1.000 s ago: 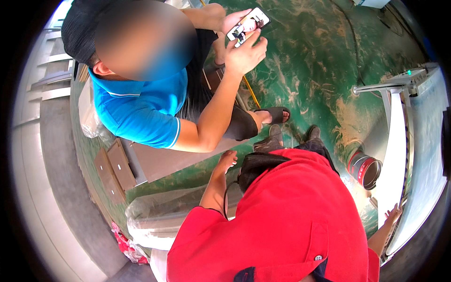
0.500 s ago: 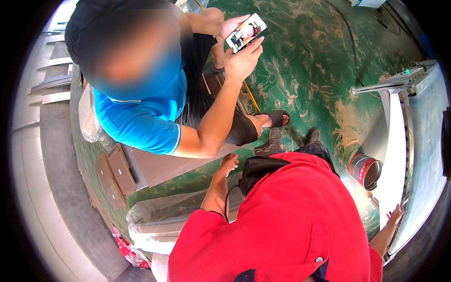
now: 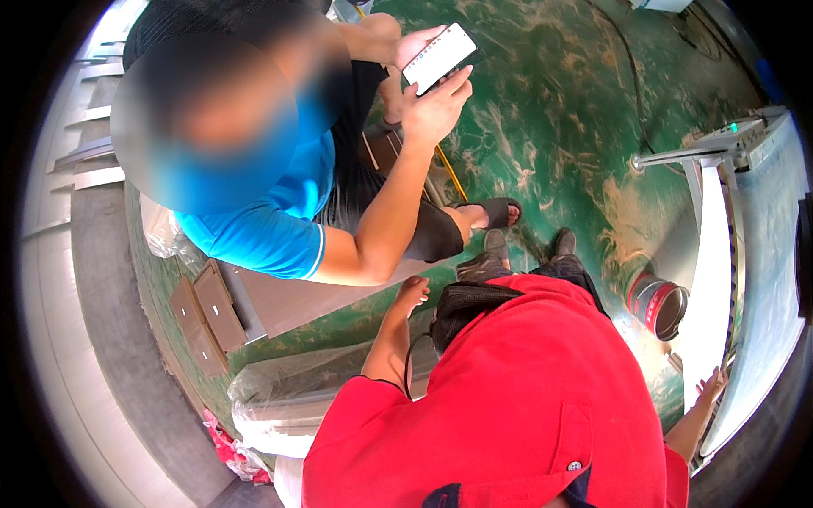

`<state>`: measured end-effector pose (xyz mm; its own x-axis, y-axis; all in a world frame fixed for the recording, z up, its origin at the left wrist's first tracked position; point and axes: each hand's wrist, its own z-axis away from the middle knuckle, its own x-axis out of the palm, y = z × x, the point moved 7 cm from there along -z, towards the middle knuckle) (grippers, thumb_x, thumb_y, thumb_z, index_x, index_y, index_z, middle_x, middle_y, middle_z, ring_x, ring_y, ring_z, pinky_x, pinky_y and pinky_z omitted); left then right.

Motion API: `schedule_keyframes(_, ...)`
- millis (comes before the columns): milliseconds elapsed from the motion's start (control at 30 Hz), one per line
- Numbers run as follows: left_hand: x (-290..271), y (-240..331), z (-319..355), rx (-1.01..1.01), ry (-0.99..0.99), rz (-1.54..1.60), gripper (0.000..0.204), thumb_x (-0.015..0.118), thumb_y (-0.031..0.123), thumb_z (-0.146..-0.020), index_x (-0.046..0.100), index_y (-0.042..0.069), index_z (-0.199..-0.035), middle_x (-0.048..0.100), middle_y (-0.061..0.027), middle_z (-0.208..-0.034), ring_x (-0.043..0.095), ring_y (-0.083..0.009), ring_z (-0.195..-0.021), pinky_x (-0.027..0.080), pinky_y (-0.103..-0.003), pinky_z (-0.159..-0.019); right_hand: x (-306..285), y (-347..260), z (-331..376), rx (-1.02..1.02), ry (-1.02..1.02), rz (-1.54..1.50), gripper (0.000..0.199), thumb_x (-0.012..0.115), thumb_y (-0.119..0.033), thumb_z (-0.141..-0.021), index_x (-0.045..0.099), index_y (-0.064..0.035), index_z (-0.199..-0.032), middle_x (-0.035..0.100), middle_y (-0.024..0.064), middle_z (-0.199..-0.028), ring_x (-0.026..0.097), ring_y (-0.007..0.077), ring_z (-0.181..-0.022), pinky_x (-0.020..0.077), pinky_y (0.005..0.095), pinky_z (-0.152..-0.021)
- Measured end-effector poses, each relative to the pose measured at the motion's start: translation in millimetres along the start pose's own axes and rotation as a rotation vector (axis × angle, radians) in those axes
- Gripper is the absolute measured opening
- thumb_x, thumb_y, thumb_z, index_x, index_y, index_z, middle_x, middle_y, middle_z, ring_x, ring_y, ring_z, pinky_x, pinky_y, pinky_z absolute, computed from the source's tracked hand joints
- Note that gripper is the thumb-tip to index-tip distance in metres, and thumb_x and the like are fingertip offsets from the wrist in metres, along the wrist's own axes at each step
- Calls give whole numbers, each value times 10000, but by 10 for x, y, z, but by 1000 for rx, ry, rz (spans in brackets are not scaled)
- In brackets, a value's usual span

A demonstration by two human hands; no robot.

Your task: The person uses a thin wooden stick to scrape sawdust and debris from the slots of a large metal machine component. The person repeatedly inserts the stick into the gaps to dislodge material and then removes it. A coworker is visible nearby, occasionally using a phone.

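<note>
My left hand (image 3: pixel 412 293) hangs beside the black bag (image 3: pixel 466 315) at my waist, fingers curled in and nothing visible in them. At the far right, my right hand (image 3: pixel 713 386) rests against the edge of a white machine panel (image 3: pixel 705 279), with its fingers apart. To my front left sits a person in a blue shirt (image 3: pixel 262 233), who holds a white-screened phone (image 3: pixel 440 57) in both hands. That person's forearm passes just beyond my left hand.
A red and grey metal bucket (image 3: pixel 656 305) stands on the dusty green floor (image 3: pixel 542 110) by the machine (image 3: pixel 762 195). Brown boards (image 3: pixel 207 309) and plastic-wrapped panels (image 3: pixel 296 389) lie at the left. A dark cable (image 3: pixel 633 76) crosses the floor at the back.
The phone screen has gone from a picture to a mostly white page. The other person's head has shifted slightly. My hands have stayed in place.
</note>
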<state>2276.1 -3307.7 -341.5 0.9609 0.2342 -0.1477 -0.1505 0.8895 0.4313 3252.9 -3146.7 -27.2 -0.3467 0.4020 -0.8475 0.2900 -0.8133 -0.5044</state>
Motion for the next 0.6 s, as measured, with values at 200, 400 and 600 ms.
schedule_keyframes(200, -33, 131, 102, -35, 18, -50, 412, 548, 413, -890, 560, 69, -1117, 635, -96, -922, 603, -197, -700, 488, -342, -594, -14, -40, 332, 40, -42, 27, 561, 574, -501, -870, 407, -251, -1343, 552, 101, -1211, 579, 289, -869, 508, 386, -620)
schedule_keyframes(400, 188, 102, -269, -62, -142, -152, 380, 547, 455, -876, 578, 89, -973, 614, -72, -794, 570, -190, -611, 456, -339, -530, -701, 686, -479, -44, -182, -135, 538, 464, -498, -919, 364, -246, -1383, 472, 37, -1339, 543, 269, -1063, 506, 400, -739)
schedule_keyframes(600, 451, 1026, -388, -49, -184, -435, 325, 545, 408, -890, 562, 99, -991, 601, -58, -787, 565, -183, -611, 456, -330, -530, -877, 77, 27, -201, 95, -39, 344, 579, -350, -908, 569, -149, -1187, 600, 37, -981, 586, 155, -753, 493, 300, -524)
